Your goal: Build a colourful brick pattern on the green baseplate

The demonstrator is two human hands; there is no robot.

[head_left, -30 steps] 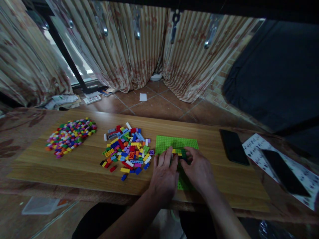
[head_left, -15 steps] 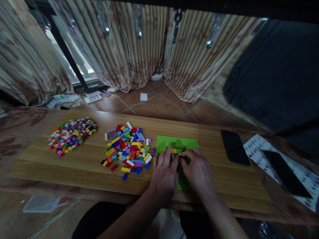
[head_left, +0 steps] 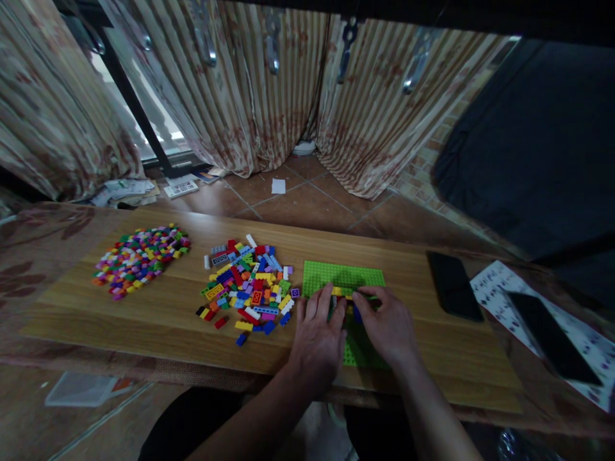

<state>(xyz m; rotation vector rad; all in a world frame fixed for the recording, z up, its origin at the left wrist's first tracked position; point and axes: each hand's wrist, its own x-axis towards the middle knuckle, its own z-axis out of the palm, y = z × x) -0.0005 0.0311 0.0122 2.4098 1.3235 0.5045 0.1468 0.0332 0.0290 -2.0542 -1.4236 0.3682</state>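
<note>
Green baseplate (head_left: 343,277) still under both hands; left hand (head_left: 318,336) lies flat, fingers spread; right hand (head_left: 388,326) has edged rightward, fingers curled beside the yellow brick (head_left: 342,292), grip unclear.

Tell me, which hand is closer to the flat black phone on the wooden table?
Right. The right hand rests on the green studded baseplate, left of the flat black phone; the left hand lies farther left still.

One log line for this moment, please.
left hand: resting on green baseplate | right hand: fingertips at yellow brick on baseplate | mixed brick pile: left of baseplate | small-piece pile: far left
</note>
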